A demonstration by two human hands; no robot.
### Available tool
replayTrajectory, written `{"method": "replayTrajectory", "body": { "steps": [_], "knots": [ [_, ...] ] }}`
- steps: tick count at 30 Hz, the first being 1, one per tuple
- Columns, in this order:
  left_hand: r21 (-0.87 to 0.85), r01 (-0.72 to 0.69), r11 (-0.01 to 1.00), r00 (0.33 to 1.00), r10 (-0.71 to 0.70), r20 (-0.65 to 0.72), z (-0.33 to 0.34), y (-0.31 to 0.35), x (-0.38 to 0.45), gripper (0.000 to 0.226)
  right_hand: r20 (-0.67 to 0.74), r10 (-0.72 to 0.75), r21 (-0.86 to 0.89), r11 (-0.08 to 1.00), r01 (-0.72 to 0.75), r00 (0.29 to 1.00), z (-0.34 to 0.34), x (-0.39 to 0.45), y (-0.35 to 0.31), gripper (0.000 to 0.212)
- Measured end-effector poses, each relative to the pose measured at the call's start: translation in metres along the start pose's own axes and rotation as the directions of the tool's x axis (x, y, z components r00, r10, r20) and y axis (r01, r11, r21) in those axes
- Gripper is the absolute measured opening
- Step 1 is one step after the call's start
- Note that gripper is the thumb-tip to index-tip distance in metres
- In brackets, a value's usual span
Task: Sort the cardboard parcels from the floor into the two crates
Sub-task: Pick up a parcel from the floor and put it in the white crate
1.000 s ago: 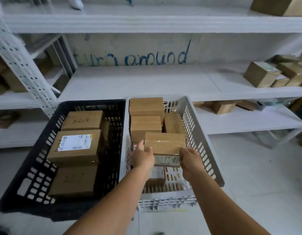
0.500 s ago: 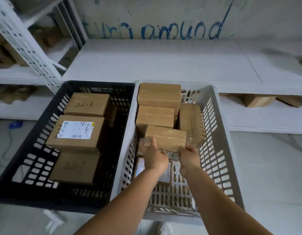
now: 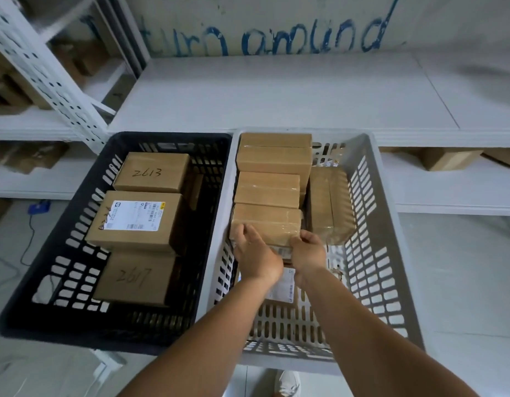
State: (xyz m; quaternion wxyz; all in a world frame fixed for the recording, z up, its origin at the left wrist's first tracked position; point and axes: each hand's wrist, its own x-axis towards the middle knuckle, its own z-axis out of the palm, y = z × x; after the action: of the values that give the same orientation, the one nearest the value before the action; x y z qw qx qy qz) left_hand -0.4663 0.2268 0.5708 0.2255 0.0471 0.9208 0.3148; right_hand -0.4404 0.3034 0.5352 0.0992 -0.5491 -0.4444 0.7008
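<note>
Parcel point(image 3: 266, 223) in tape-wrapped cardboard sits low in the grey crate point(image 3: 388, 224), in line with the two parcels behind it, and you are in the placing step. Your left hand point(image 3: 255, 253) curls round its near left corner and your right hand point(image 3: 308, 249) pinches its near right edge. Next, I judge, you settle it flat, loosen both grips and lift clear. Beside it, the black crate point(image 3: 61, 224) holds three larger boxes
</note>
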Motion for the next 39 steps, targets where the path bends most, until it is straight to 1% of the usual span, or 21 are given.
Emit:
{"method": "replayTrajectory", "body": {
  "steps": [3, 5, 6, 8, 10, 12, 16, 18, 21, 23, 24, 26, 29, 35, 39],
  "knots": [
    [-0.019, -0.026, 0.999, 1.000, 0.027, 0.014, 0.000, -0.002, -0.002, 0.069, 0.028, -0.009, -0.011, 1.000, 0.009, 1.000, -0.004, -0.004, -0.001, 0.017],
    [-0.046, -0.045, 0.998, 0.999, 0.046, 0.028, -0.003, -0.005, -0.004, 0.068, 0.032, -0.016, 0.001, 1.000, 0.016, 0.999, -0.006, -0.012, -0.004, 0.009],
    [-0.051, -0.055, 0.997, 0.998, 0.057, 0.036, -0.005, -0.006, -0.006, 0.068, 0.029, -0.022, 0.000, 1.000, 0.022, 0.999, -0.006, -0.018, -0.004, 0.011],
    [-0.054, -0.087, 0.995, 0.995, 0.089, 0.039, -0.010, -0.008, -0.012, 0.066, 0.029, -0.043, 0.009, 0.999, 0.043, 0.999, -0.008, -0.031, -0.004, 0.026],
    [-0.106, -0.123, 0.987, 0.992, 0.127, 0.029, -0.014, -0.008, -0.018, 0.062, 0.020, -0.059, 0.013, 0.998, 0.059, 0.998, -0.012, -0.044, -0.004, 0.039],
    [-0.192, -0.156, 0.969, 0.984, 0.168, 0.051, -0.020, -0.009, -0.031, 0.058, -0.014, -0.110, -0.008, 0.994, 0.110, 0.994, -0.021, -0.066, -0.005, 0.042],
    [-0.294, -0.242, 0.925, 0.955, 0.281, 0.096, -0.029, -0.011, -0.060, 0.051, -0.090, -0.219, -0.003, 0.976, 0.220, 0.972, -0.045, -0.110, 0.004, 0.040],
    [-0.343, -0.263, 0.902, 0.938, 0.323, 0.130, -0.030, -0.013, -0.078, 0.048, -0.155, -0.258, 0.043, 0.963, 0.267, 0.954, -0.055, -0.128, 0.014, 0.037],
    [-0.399, -0.299, 0.867, 0.894, 0.401, 0.200, -0.028, -0.016, -0.107, 0.045, -0.259, -0.284, 0.094, 0.944, 0.316, 0.923, -0.074, -0.155, 0.028, 0.029],
    [-0.402, -0.327, 0.855, 0.862, 0.444, 0.244, -0.025, -0.016, -0.128, 0.044, -0.307, -0.284, 0.082, 0.943, 0.323, 0.908, -0.088, -0.172, 0.039, 0.022],
    [-0.402, -0.342, 0.849, 0.844, 0.465, 0.265, -0.023, -0.016, -0.139, 0.043, -0.339, -0.280, 0.074, 0.944, 0.322, 0.898, -0.095, -0.181, 0.044, 0.023],
    [-0.397, -0.371, 0.839, 0.804, 0.504, 0.315, -0.016, -0.017, -0.160, 0.042, -0.408, -0.239, 0.124, 0.942, 0.313, 0.881, -0.112, -0.197, 0.056, 0.027],
    [-0.390, -0.410, 0.825, 0.736, 0.551, 0.393, -0.002, -0.019, -0.191, 0.041, -0.495, -0.174, 0.224, 0.921, 0.318, 0.851, -0.140, -0.219, 0.073, 0.026],
    [-0.387, -0.447, 0.807, 0.612, 0.591, 0.526, 0.035, -0.025, -0.254, 0.042, -0.637, -0.042, 0.321, 0.894, 0.314, 0.770, -0.200, -0.259, 0.110, 0.019],
    [-0.360, -0.483, 0.798, 0.528, 0.593, 0.608, 0.065, -0.029, -0.299, 0.042, -0.691, 0.040, 0.403, 0.850, 0.339, 0.722, -0.242, -0.286, 0.139, 0.033]
  ]
}}
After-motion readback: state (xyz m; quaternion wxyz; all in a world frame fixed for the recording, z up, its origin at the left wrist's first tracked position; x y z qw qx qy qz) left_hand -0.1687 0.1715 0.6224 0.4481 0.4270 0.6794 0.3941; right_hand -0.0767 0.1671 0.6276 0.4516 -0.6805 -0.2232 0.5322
